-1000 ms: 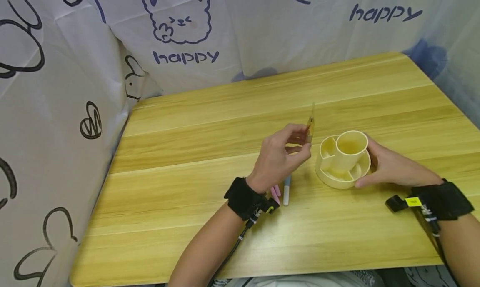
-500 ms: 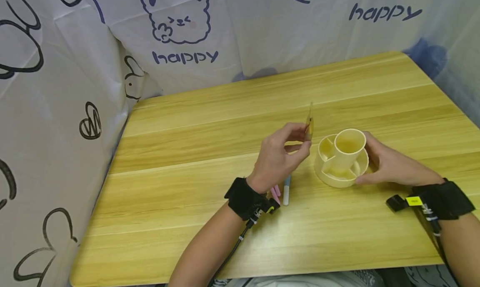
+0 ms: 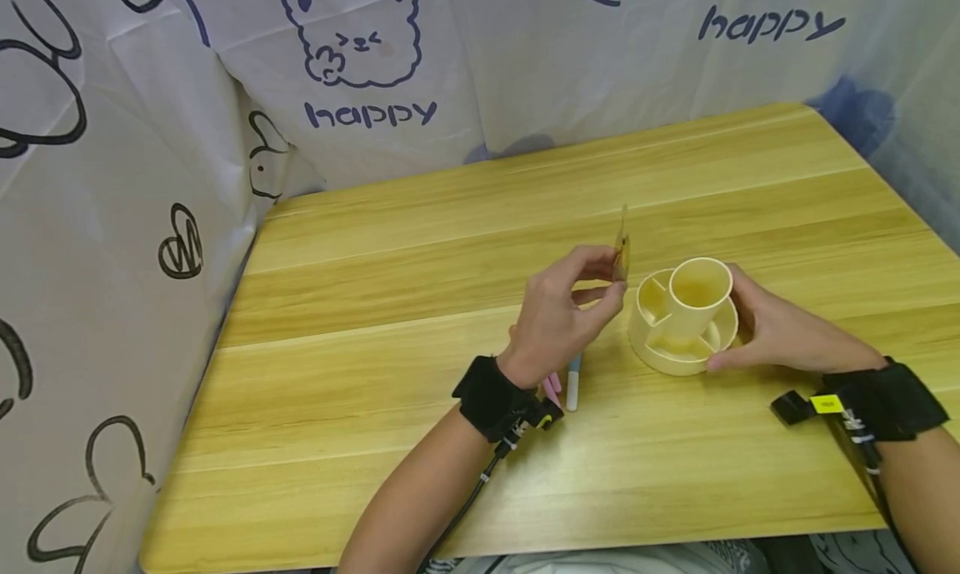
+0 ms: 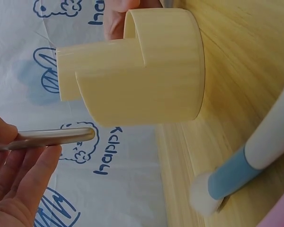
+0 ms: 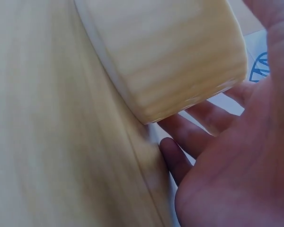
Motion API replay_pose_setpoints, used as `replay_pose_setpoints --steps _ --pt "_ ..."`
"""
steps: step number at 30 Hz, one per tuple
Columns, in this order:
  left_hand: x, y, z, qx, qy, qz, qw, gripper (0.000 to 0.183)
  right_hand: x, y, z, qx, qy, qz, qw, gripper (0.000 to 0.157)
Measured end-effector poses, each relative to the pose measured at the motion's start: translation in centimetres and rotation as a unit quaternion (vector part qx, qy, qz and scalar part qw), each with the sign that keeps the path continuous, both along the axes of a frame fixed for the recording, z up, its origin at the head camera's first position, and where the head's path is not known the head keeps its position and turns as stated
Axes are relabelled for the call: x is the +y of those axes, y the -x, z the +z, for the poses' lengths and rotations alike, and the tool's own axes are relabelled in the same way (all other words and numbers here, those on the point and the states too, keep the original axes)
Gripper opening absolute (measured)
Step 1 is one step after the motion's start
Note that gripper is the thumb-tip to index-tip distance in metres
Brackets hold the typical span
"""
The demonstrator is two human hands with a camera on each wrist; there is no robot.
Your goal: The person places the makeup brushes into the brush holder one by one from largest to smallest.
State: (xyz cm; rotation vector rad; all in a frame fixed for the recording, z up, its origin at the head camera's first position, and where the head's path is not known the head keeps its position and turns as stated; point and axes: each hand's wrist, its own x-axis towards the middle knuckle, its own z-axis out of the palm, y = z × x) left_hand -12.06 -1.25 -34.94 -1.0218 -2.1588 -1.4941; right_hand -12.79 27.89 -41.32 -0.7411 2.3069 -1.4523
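My left hand (image 3: 566,311) pinches a slim gold-coloured metal tool (image 3: 622,257) between thumb and fingers. In the head view it stands upright, tapering to a thin tip; in the left wrist view its rounded lower end (image 4: 80,135) shows edge-on. To the right, a cream round pen holder (image 3: 667,353) sits on the table, with a tall cup in its middle and compartments around it. My right hand (image 3: 787,328) holds the pen holder's right side, thumb in front and fingers behind. In the right wrist view those fingers (image 5: 189,132) curve along its wall.
A blue-and-white marker (image 3: 573,386) and pink sticks (image 3: 552,384) lie on the wooden table (image 3: 375,391), partly hidden by my left hand and wrist. A white curtain (image 3: 510,57) with drawings hangs along the back and left edges.
The pen holder and my right fingers shifted very slightly up and left in the head view, then stopped. My left hand, still pinching the gold tool, barely moved.
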Motion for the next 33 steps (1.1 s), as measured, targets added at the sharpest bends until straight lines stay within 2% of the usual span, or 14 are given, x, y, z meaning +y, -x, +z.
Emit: replay_pose_setpoints --steps 7,16,28,33 --pt "0.3 -0.2 0.1 0.014 -0.003 0.006 0.9999 0.027 0.0 0.0 0.2 0.002 0.018 0.038 0.999 0.105" --pt "0.7 -0.2 0.0 0.032 -0.005 -0.011 0.9994 0.024 -0.2 0.0 0.1 -0.010 0.013 -0.001 1.000 0.106" --pt "1.1 -0.5 -0.1 0.020 0.011 -0.016 0.9996 0.025 0.1 0.0 0.1 -0.016 0.024 0.043 0.999 0.103" --pt "1.3 -0.6 -0.2 0.020 0.021 -0.015 0.9995 0.025 -0.3 -0.1 0.2 -0.017 0.023 0.015 0.999 0.106"
